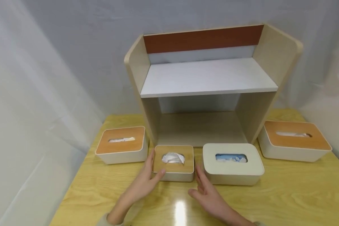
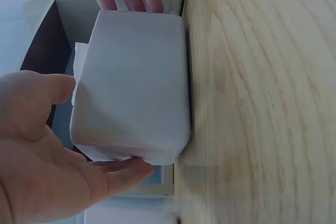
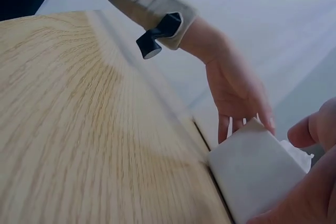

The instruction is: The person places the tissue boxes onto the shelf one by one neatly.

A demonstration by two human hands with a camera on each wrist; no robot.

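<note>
I see the small tissue box (image 1: 173, 167) on bench (image 1: 293, 194) | left grip (image 1: 143, 183), at its 8 o'clock: touches it, thumb and fingers apart | right grip (image 1: 210, 196), 4 o'clock: also apart

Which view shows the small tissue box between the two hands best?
The head view: the small tissue box shows its wood-look lid and the tissue inside. Both wrist views show mainly pale walls, with tissue peeking past.

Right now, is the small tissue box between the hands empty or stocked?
Not empty: white tissue shows in the top of the small box. How full, cannot tell.
</note>
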